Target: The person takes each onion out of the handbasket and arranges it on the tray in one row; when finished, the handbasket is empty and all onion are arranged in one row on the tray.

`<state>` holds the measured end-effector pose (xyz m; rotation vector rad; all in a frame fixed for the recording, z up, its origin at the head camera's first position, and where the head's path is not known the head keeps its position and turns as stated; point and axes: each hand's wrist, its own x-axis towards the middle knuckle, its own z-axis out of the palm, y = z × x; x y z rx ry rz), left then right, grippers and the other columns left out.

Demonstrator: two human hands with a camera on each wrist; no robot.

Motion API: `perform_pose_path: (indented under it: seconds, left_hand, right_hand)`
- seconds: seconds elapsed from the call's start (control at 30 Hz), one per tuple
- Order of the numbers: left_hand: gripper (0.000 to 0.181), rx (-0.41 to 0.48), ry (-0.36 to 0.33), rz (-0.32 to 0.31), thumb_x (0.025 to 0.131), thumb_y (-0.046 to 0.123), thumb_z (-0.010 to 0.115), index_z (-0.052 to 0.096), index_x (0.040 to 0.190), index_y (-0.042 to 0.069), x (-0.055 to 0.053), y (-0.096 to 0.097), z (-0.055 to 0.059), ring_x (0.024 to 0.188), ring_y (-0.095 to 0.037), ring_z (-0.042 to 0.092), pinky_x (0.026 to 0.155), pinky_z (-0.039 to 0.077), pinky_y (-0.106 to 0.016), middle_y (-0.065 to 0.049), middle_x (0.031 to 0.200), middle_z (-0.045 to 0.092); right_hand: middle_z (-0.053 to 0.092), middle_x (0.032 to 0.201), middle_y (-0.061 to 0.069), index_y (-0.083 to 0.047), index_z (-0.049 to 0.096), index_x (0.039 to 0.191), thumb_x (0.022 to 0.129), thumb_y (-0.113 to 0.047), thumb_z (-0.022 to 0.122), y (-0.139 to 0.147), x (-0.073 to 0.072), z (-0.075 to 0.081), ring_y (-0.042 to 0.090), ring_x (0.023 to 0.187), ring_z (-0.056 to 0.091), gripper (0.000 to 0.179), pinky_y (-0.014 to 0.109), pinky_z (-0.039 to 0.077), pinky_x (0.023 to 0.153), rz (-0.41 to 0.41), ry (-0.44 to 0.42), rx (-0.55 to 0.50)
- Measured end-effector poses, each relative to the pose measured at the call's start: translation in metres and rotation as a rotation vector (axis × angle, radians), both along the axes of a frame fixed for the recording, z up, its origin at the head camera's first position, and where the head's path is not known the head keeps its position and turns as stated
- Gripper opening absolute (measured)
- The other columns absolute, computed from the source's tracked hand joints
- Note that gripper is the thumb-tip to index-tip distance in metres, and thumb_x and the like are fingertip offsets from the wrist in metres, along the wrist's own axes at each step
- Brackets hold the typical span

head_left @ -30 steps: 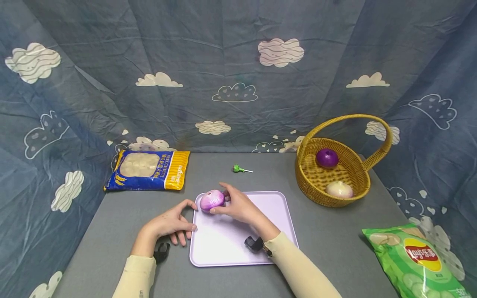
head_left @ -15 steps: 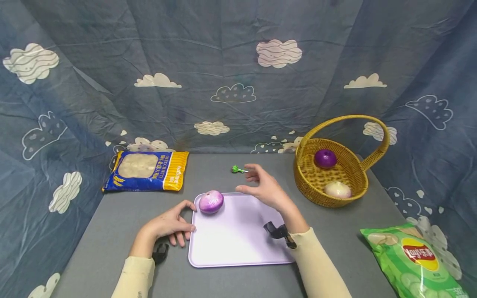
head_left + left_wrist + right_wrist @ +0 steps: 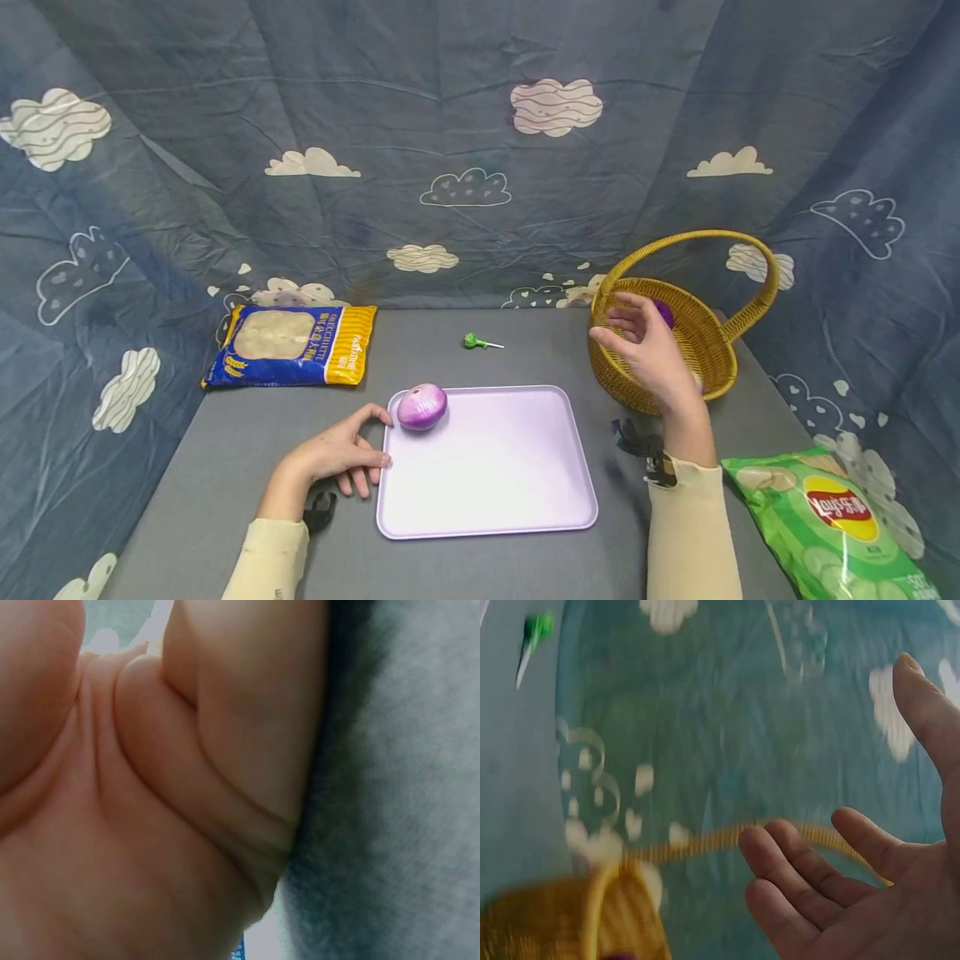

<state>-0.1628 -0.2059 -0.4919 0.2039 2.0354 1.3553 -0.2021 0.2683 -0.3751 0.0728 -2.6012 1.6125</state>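
Observation:
My left hand (image 3: 333,454) rests beside the pale purple tray (image 3: 487,467), its thumb and index fingertips at the left rim and the other fingers loosely bent. In the left wrist view, the palm (image 3: 135,847) fills much of the picture. A purple onion (image 3: 422,407) sits on the tray's far left corner. Over the near left side of the wicker basket (image 3: 716,333) hovers my right hand (image 3: 656,354), fingers parted and holding nothing. Behind it, a dark purple onion (image 3: 663,312) shows partly inside the basket; a paler onion (image 3: 698,382) there is almost wholly hidden.
A blue and yellow pasta bag (image 3: 288,346) lies at the back left. Behind the tray is a green lollipop (image 3: 472,341). A green chip bag (image 3: 832,525) occupies the front right. Over the basket arches its tall handle (image 3: 697,236). A cloud-patterned curtain (image 3: 465,100) hangs behind.
My right hand has let go of the purple onion on the tray and moved right, past the lollipop, to the basket. The left hand has stayed at the tray's rim.

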Motion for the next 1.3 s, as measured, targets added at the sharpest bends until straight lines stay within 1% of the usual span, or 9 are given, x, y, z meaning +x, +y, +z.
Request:
perform_pose_path:
  seconds: [0.13,0.23,0.4,0.57,0.77,1.0,1.13,1.3]
  left_hand:
    - [0.061,0.007,0.005,-0.008,0.099,0.024,0.076,0.035,0.143,0.016,0.000,0.000,0.000,0.052,-0.015,0.071,0.043,0.053,-0.024,-0.008,0.076,0.076]
    - [0.061,0.013,0.008,-0.011,0.099,0.024,0.076,0.035,0.143,0.016,-0.001,-0.001,-0.001,0.053,-0.015,0.071,0.044,0.053,-0.025,-0.008,0.076,0.076]
    - [0.061,0.011,0.005,0.000,0.098,0.023,0.077,0.036,0.143,0.017,-0.001,-0.002,-0.002,0.053,-0.015,0.071,0.044,0.054,-0.026,-0.008,0.077,0.076]
    - [0.061,0.007,0.003,0.003,0.098,0.024,0.077,0.037,0.143,0.017,-0.001,-0.001,-0.003,0.053,-0.015,0.071,0.044,0.054,-0.025,-0.008,0.077,0.077]
    - [0.061,0.016,0.001,-0.003,0.098,0.024,0.077,0.036,0.143,0.016,-0.001,0.000,-0.002,0.053,-0.015,0.071,0.044,0.054,-0.025,-0.008,0.077,0.076]
    - [0.061,0.007,-0.001,0.002,0.098,0.025,0.077,0.036,0.143,0.018,-0.001,-0.001,-0.002,0.053,-0.015,0.071,0.044,0.054,-0.025,-0.008,0.078,0.076]
    - [0.061,-0.002,-0.003,0.005,0.098,0.026,0.077,0.037,0.143,0.018,-0.001,-0.001,-0.002,0.053,-0.015,0.071,0.044,0.054,-0.025,-0.008,0.078,0.077]
    - [0.061,0.011,-0.007,0.001,0.098,0.025,0.077,0.036,0.143,0.017,-0.001,-0.002,-0.003,0.053,-0.015,0.071,0.044,0.054,-0.025,-0.008,0.078,0.077]
  right_hand:
    - [0.042,0.161,0.025,-0.008,0.021,0.166,0.100,-0.043,0.073,0.031,-0.005,-0.009,0.041,0.149,0.044,0.092,0.060,0.035,0.126,-0.098,-0.030,0.018]
    - [0.037,0.166,0.025,-0.010,0.016,0.168,0.099,-0.052,0.071,0.051,-0.009,-0.018,0.044,0.152,0.040,0.098,0.062,0.036,0.125,-0.163,-0.079,0.037]
    - [0.028,0.171,0.027,-0.010,0.012,0.170,0.095,-0.063,0.070,0.073,-0.013,-0.033,0.048,0.155,0.034,0.108,0.067,0.034,0.124,-0.228,-0.134,0.089]
    - [0.023,0.172,0.032,-0.007,0.008,0.170,0.095,-0.065,0.068,0.087,-0.015,-0.046,0.053,0.156,0.029,0.112,0.072,0.032,0.122,-0.252,-0.165,0.162]
    - [0.020,0.171,0.035,-0.004,0.007,0.169,0.094,-0.068,0.069,0.095,-0.018,-0.056,0.056,0.156,0.027,0.116,0.074,0.030,0.121,-0.271,-0.202,0.254]
    - [0.019,0.169,0.040,0.003,0.007,0.167,0.094,-0.067,0.068,0.098,-0.019,-0.058,0.062,0.153,0.024,0.118,0.079,0.029,0.118,-0.291,-0.250,0.393]
    - [0.018,0.167,0.043,0.007,0.006,0.165,0.094,-0.063,0.071,0.098,-0.017,-0.058,0.064,0.152,0.022,0.119,0.079,0.028,0.118,-0.293,-0.292,0.434]
    - [0.022,0.162,0.047,0.011,0.008,0.163,0.094,-0.061,0.073,0.098,-0.014,-0.057,0.066,0.148,0.027,0.119,0.077,0.030,0.118,-0.251,-0.358,0.514]
